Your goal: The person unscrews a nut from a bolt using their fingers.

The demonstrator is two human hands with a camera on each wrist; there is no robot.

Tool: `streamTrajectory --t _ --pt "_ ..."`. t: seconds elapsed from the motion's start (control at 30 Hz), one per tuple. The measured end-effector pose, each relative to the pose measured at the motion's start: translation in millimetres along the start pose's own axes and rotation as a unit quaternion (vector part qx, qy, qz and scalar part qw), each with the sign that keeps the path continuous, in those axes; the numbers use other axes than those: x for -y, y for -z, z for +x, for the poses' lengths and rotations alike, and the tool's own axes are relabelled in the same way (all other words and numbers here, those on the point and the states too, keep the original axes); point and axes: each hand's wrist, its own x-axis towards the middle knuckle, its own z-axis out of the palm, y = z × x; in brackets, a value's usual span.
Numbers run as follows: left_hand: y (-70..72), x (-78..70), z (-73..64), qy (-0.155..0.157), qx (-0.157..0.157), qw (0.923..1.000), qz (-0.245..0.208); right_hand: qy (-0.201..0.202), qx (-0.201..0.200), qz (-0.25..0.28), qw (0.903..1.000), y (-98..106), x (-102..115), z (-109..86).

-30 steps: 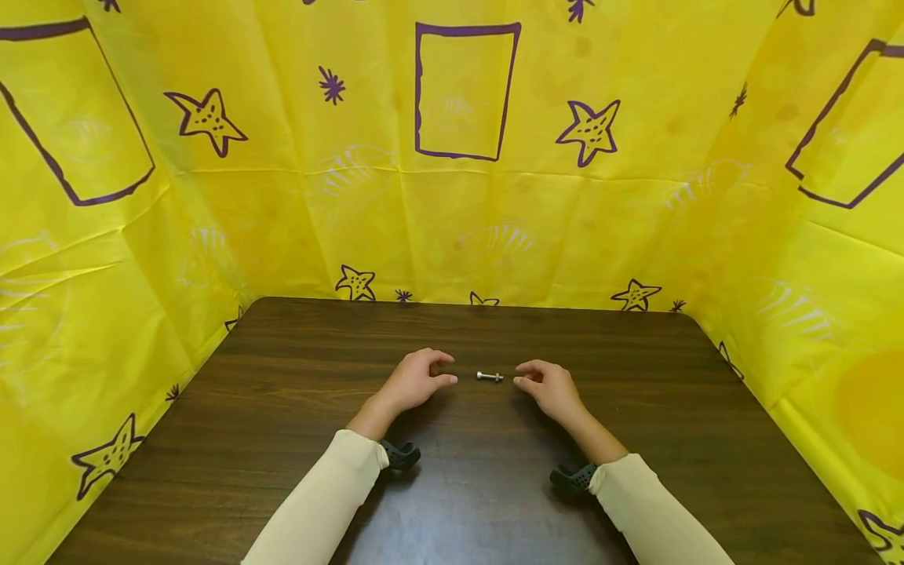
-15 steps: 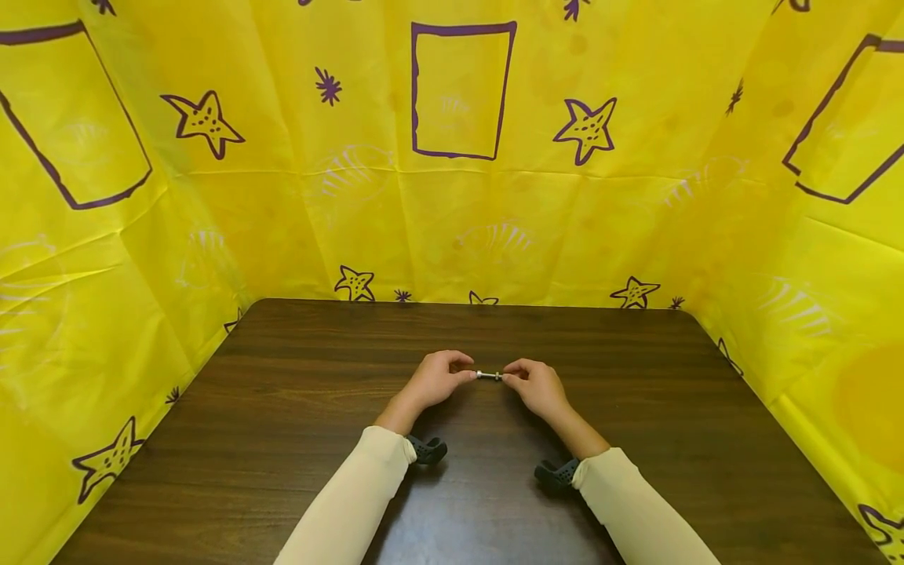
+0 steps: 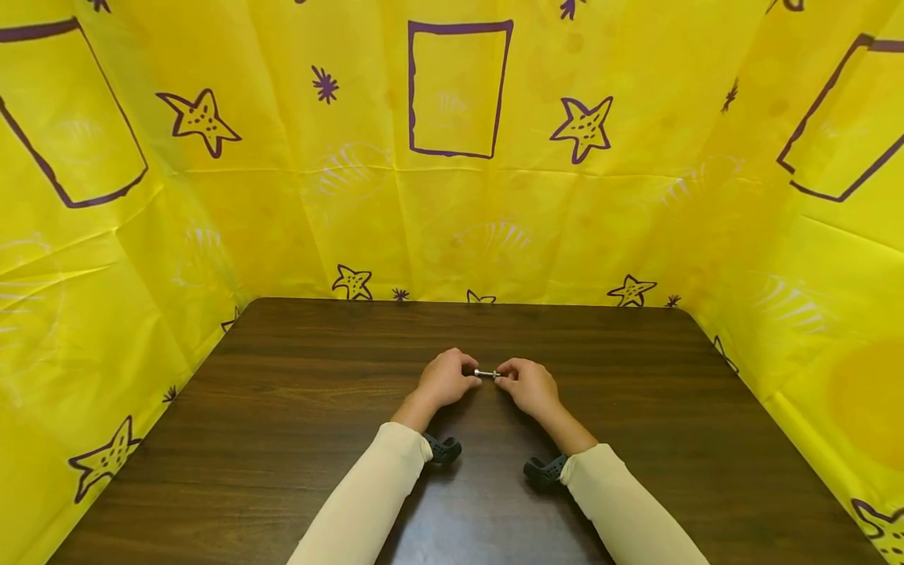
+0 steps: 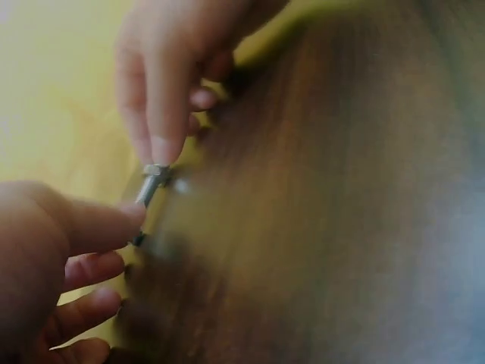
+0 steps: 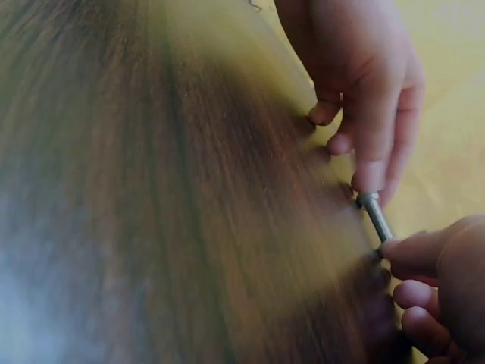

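Note:
A small silver bolt (image 3: 485, 374) with a nut (image 4: 156, 171) on its threaded end lies sideways between the two hands, in the middle of the head view. My left hand (image 3: 446, 380) pinches the bolt's head end between thumb and fingers. At the other end, my right hand (image 3: 531, 388) pinches around the nut. The bare shank (image 5: 379, 220) shows between the fingertips in the right wrist view. Fingertips hide part of both ends. Whether the bolt touches the table or is slightly raised, I cannot tell.
Both hands are over a dark wood-grain table (image 3: 318, 361). Yellow cloth (image 3: 452, 220) with purple starfish drawings hangs along its back and sides. Each wrist wears a dark strap mount, the left mount (image 3: 445, 450) and the right mount (image 3: 544, 472) being close to the tabletop.
Both hands have moved inward from either side of the bolt, which lay untouched a second ago. Now the fingers of each hand hold one end of it.

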Motion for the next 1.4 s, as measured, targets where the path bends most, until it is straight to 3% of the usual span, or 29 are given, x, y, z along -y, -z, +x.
streamTrajectory --t 0.13,0.27,0.37,0.5,0.63,0.77,0.9,1.0,1.1,1.2,1.27,1.4 --pt "-3.9 -2.6 -0.3 0.005 -0.009 0.9989 0.047 0.001 0.008 -0.033 0.9994 -1 3 1.8" --pt "-4.9 -4.0 -0.5 0.009 -0.014 0.9985 0.052 0.019 0.015 -0.030 0.9993 -1 0 2.3" --pt "-3.6 -3.7 -1.1 0.006 -0.008 0.9989 0.045 0.049 0.030 0.002 0.9983 2 -5 3.0" --pt "-1.0 -2.9 -2.9 -0.010 -0.003 0.9999 0.011 0.086 0.045 0.084 0.9917 7 -11 5.1" --pt "2.2 -1.6 -6.7 -0.032 -0.012 0.9977 -0.059 0.095 0.060 0.156 0.9813 9 -15 5.9" --pt "7.5 -1.8 -12.1 -0.035 -0.030 0.9903 -0.131 0.076 0.070 0.214 0.9714 7 -13 4.4" --pt "12.7 -2.6 -15.5 -0.035 -0.058 0.9818 -0.177 0.050 0.055 0.277 0.9581 5 -7 1.9" --pt "15.6 -3.1 -16.2 -0.033 -0.077 0.9767 -0.198 0.020 0.050 0.331 0.9422 10 3 -0.5" --pt "18.3 -3.6 -16.5 -0.035 -0.093 0.9711 -0.217 -0.006 0.051 0.389 0.9200 20 18 -4.5" --pt "19.9 -3.0 -16.7 -0.039 -0.103 0.9669 -0.230 -0.013 0.047 0.422 0.9051 26 28 -8.5" --pt "21.1 -3.3 -17.3 -0.040 -0.103 0.9663 -0.232 -0.015 0.046 0.430 0.9015 29 33 -10.8" --pt "23.1 -3.4 -17.1 -0.041 -0.100 0.9664 -0.233 -0.013 0.035 0.426 0.9041 31 35 -12.5"
